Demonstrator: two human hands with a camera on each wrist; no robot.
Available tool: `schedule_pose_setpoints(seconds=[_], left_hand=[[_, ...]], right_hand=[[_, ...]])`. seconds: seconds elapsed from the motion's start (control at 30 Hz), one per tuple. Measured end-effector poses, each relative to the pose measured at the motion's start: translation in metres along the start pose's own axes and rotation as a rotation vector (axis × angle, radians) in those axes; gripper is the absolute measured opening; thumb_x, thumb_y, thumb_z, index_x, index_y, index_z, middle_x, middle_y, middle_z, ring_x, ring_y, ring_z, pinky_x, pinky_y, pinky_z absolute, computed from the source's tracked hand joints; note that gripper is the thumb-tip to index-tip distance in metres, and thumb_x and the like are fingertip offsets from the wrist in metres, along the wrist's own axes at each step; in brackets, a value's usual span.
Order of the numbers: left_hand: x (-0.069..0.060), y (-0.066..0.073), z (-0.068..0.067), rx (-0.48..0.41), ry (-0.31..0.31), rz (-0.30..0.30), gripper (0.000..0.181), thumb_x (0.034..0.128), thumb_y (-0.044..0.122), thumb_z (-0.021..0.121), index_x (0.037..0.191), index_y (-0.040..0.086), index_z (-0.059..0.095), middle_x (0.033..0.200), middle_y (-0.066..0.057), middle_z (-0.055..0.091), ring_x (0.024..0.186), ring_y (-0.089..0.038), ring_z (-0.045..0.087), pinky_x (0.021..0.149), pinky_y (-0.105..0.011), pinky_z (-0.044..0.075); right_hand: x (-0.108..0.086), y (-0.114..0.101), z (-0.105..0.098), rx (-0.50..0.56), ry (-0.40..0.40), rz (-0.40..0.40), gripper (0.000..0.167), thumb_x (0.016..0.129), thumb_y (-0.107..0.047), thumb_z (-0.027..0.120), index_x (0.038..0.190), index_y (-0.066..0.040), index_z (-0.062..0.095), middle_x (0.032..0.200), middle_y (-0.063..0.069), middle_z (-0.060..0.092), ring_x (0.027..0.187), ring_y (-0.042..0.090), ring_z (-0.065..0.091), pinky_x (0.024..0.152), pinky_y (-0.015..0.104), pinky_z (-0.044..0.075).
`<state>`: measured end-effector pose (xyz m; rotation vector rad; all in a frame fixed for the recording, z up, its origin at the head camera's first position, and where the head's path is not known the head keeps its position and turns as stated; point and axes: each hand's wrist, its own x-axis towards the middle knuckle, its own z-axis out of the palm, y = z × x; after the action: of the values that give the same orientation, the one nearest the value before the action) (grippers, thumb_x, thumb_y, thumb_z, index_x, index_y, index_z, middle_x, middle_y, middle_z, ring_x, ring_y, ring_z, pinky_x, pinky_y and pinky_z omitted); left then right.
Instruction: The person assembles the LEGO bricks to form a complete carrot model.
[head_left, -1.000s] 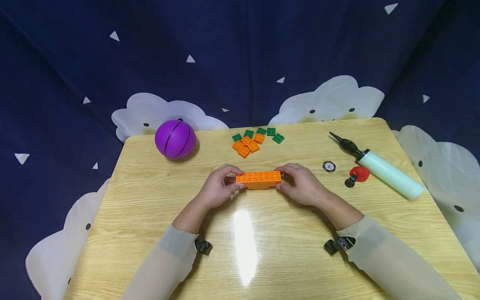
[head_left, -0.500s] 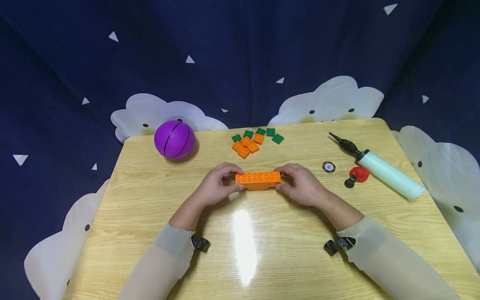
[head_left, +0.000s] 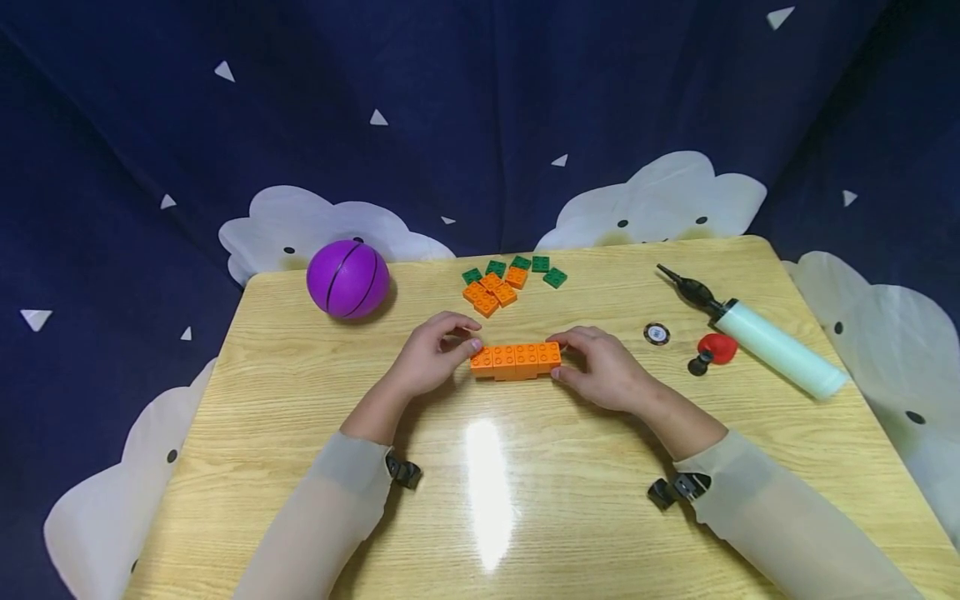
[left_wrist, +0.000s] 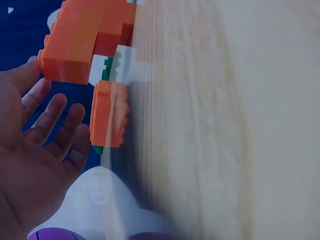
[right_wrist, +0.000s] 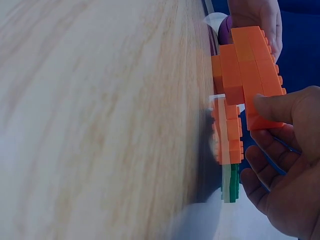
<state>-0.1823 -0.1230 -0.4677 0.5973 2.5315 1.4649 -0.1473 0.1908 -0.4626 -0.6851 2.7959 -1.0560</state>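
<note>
An orange toy-brick build point(head_left: 516, 358) stands at mid-table, a long studded row on top over narrower lower layers. My right hand point(head_left: 607, 367) pinches its right end between thumb and fingers; in the right wrist view the thumb point(right_wrist: 275, 107) lies on the build's near face. At the left end is my left hand point(head_left: 433, 357). Its thumb touches the top corner, while its other fingers point(left_wrist: 57, 107) are spread off the bricks in the left wrist view. Behind lie several loose orange bricks point(head_left: 490, 293) and several green bricks point(head_left: 540, 263).
A purple ball point(head_left: 348, 279) sits at the back left. To the right are a poker chip point(head_left: 657, 334), a flat red item point(head_left: 718, 347), a small black knobbed piece point(head_left: 700, 363) and a hand pump point(head_left: 780, 346). A dark curtain point(head_left: 450, 100) hangs behind the table.
The left hand's fingers have let go of the build's left end and lifted away, its thumb moving up to the top corner. The right hand keeps its hold; the build has barely moved.
</note>
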Motion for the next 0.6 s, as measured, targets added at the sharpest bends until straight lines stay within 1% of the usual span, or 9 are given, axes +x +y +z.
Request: schedule_pose_setpoints(seconds=[0.07, 0.2, 0.3, 0.4, 0.5, 0.6], left_hand=[[0.004, -0.001, 0.001, 0.015, 0.016, -0.009, 0.032, 0.1025, 0.031, 0.068, 0.126, 0.008, 0.070, 0.121, 0.000, 0.065, 0.111, -0.017, 0.062, 0.096, -0.044, 0.054], [0.011, -0.003, 0.004, 0.020, 0.039, -0.020, 0.031, 0.1042, 0.029, 0.066, 0.125, 0.007, 0.070, 0.119, 0.001, 0.065, 0.110, -0.018, 0.062, 0.099, -0.044, 0.054], [0.018, -0.006, 0.006, 0.043, 0.062, -0.043, 0.029, 0.1045, 0.031, 0.065, 0.124, 0.010, 0.070, 0.119, 0.002, 0.064, 0.110, -0.018, 0.062, 0.100, -0.042, 0.053], [0.025, -0.010, 0.007, 0.072, 0.090, -0.066, 0.029, 0.1043, 0.032, 0.065, 0.125, 0.012, 0.070, 0.120, 0.000, 0.063, 0.108, -0.020, 0.062, 0.097, -0.040, 0.053], [0.032, -0.015, 0.009, 0.108, 0.118, -0.079, 0.029, 0.1041, 0.029, 0.065, 0.126, 0.011, 0.069, 0.123, -0.006, 0.061, 0.105, -0.023, 0.062, 0.094, -0.040, 0.053], [0.039, -0.018, 0.010, 0.132, 0.144, -0.080, 0.029, 0.1029, 0.026, 0.067, 0.126, 0.008, 0.069, 0.125, -0.011, 0.057, 0.106, -0.026, 0.062, 0.094, -0.041, 0.053]], right_hand=[[0.000, 0.000, 0.000, 0.000, -0.002, 0.004, 0.046, 0.094, -0.020, 0.077, 0.136, -0.007, 0.065, 0.129, 0.008, 0.068, 0.123, 0.029, 0.060, 0.105, 0.050, 0.047], [0.000, -0.001, -0.001, -0.004, -0.004, 0.012, 0.047, 0.094, -0.021, 0.077, 0.136, -0.008, 0.065, 0.128, 0.007, 0.068, 0.120, 0.029, 0.060, 0.104, 0.050, 0.048], [-0.001, -0.001, -0.001, -0.004, -0.002, 0.011, 0.047, 0.094, -0.021, 0.077, 0.137, -0.007, 0.065, 0.127, 0.008, 0.068, 0.119, 0.029, 0.060, 0.103, 0.051, 0.049], [-0.001, 0.000, 0.000, -0.001, 0.001, 0.005, 0.047, 0.094, -0.020, 0.078, 0.137, -0.007, 0.064, 0.128, 0.008, 0.068, 0.120, 0.030, 0.060, 0.103, 0.051, 0.049], [-0.001, 0.001, 0.001, 0.000, 0.006, 0.000, 0.047, 0.094, -0.019, 0.078, 0.137, -0.007, 0.065, 0.128, 0.008, 0.068, 0.120, 0.030, 0.060, 0.103, 0.051, 0.049], [-0.001, 0.001, 0.001, 0.004, 0.006, -0.003, 0.046, 0.094, -0.019, 0.077, 0.136, -0.007, 0.065, 0.128, 0.008, 0.068, 0.120, 0.030, 0.060, 0.103, 0.052, 0.049]])
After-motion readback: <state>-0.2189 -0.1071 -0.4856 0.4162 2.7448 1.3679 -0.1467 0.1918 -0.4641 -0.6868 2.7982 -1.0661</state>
